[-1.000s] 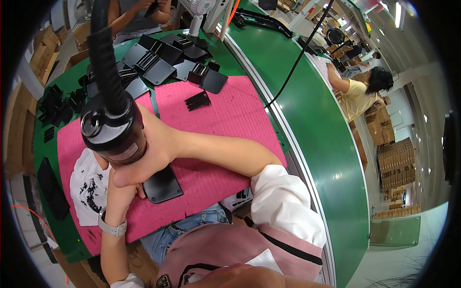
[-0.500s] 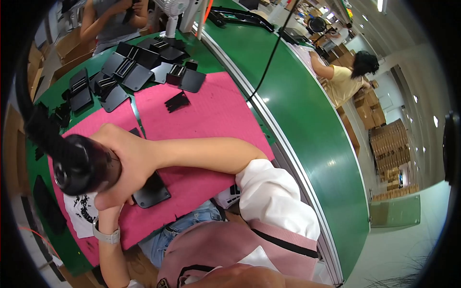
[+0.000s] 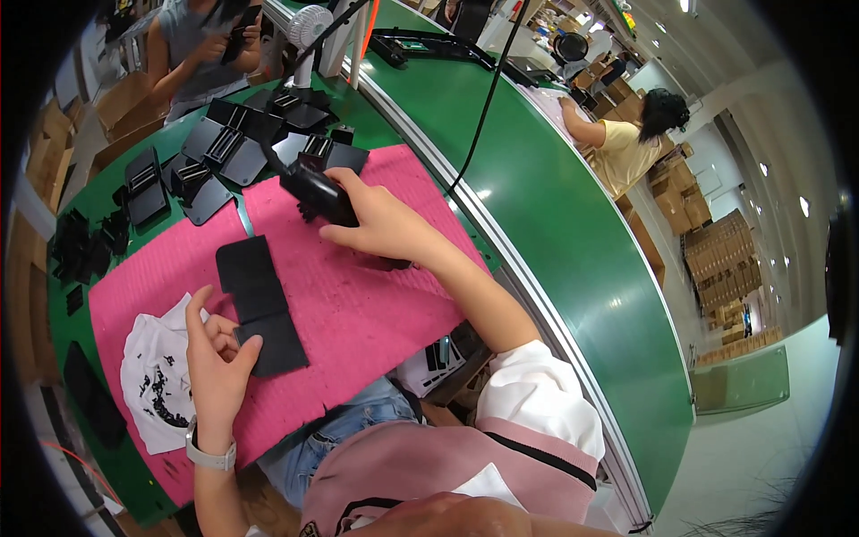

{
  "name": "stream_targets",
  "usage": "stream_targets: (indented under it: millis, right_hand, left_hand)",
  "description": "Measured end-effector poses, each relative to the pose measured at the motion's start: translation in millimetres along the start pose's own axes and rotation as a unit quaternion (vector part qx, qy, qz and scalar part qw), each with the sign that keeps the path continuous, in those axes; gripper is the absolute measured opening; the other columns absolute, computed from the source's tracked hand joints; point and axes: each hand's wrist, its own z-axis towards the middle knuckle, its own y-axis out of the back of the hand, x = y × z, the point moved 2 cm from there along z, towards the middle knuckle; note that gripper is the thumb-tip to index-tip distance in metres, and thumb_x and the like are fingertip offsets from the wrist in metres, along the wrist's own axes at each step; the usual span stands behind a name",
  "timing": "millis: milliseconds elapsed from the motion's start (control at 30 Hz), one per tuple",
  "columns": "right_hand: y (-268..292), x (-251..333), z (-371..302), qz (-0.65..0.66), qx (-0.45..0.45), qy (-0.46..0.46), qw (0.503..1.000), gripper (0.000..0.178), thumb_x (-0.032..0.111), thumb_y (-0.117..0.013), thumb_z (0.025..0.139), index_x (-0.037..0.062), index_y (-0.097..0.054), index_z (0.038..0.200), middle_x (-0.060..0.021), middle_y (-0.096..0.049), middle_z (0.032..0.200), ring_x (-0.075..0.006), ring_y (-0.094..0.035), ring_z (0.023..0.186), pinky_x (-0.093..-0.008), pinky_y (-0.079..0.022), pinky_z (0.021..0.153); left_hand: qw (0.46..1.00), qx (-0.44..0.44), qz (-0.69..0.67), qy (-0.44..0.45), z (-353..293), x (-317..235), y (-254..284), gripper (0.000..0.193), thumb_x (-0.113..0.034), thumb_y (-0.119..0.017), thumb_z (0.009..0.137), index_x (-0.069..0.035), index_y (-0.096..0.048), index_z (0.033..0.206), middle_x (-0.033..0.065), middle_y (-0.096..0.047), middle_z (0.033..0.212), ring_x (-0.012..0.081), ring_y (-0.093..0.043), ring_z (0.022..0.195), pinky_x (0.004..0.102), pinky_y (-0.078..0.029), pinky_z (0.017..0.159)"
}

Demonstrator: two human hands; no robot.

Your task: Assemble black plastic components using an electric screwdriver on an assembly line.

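Observation:
A flat black hinged panel [image 3: 261, 304] lies on the pink mat, a crease running across its middle. My left hand [image 3: 217, 353] holds its near left edge, the thumb on top, the index finger stretched out and the other fingers curled. Farther off and to the right, my right hand [image 3: 380, 219] grips a black corded electric screwdriver [image 3: 318, 192]; its tip is hidden. Below the screwdriver's head, small black pieces [image 3: 307, 211] are partly covered. A white cloth [image 3: 157, 371] with tiny black screws or bits rests beside my left hand.
Several black hinged stands [image 3: 215, 139] are piled at the back of the green table [image 3: 358, 112]. Loose black parts [image 3: 85, 246] lie at the left. A white fan [image 3: 307, 31] stands at the back. A metal rail [image 3: 429, 148] borders the conveyor. Other people sit beyond.
My right hand has carried the screwdriver away from the panel, to the right. The panel now lies spread out with its matte face showing. My left hand has come into view at its edge.

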Motion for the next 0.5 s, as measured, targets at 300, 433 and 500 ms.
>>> stream_targets:
  millis: [300, 433, 500]
  right_hand:
    - [-14.2, 63.6, -5.4, -0.12, -0.081, 0.374, 0.916, 0.07, 0.028, -0.08, 0.057, 0.0068, -0.051, 0.117, -0.016, -0.051, 0.115, -0.0331, -0.048, 0.112, -0.0457, -0.039, 0.093]
    - [-48.0, 87.9, -2.7, -0.105, 0.05, 0.473, 0.873, 0.053, 0.03, -0.077, 0.061, 0.0078, -0.056, 0.104, -0.01, -0.057, 0.093, -0.0265, -0.058, 0.09, -0.039, -0.047, 0.071]
    - [-53.3, 89.6, -0.3, -0.096, 0.075, 0.462, 0.878, 0.044, 0.029, -0.076, 0.063, 0.0076, -0.057, 0.097, -0.008, -0.055, 0.082, -0.0264, -0.058, 0.077, -0.0373, -0.046, 0.062]
  left_hand:
    - [0.99, -0.116, 0.002, -0.084, -4.9, -30.7, -1.7, 0.05, 0.009, -0.057, 0.078, -0.002, -0.038, 0.123, 0.0015, -0.05, 0.081, 0.0073, -0.047, 0.068, 0.0201, -0.038, 0.066]
    - [0.974, -0.09, 0.117, -0.17, -12.7, -52.5, 5.8, 0.043, 0.008, -0.059, 0.079, 0.0, -0.043, 0.119, 0.0065, -0.058, 0.084, 0.0131, -0.055, 0.075, 0.0238, -0.043, 0.073]
    - [0.869, -0.083, 0.349, -0.342, -18.7, -54.8, 14.0, 0.045, 0.009, -0.058, 0.079, 0.002, -0.042, 0.12, 0.0084, -0.06, 0.085, 0.0171, -0.059, 0.078, 0.0269, -0.045, 0.076]
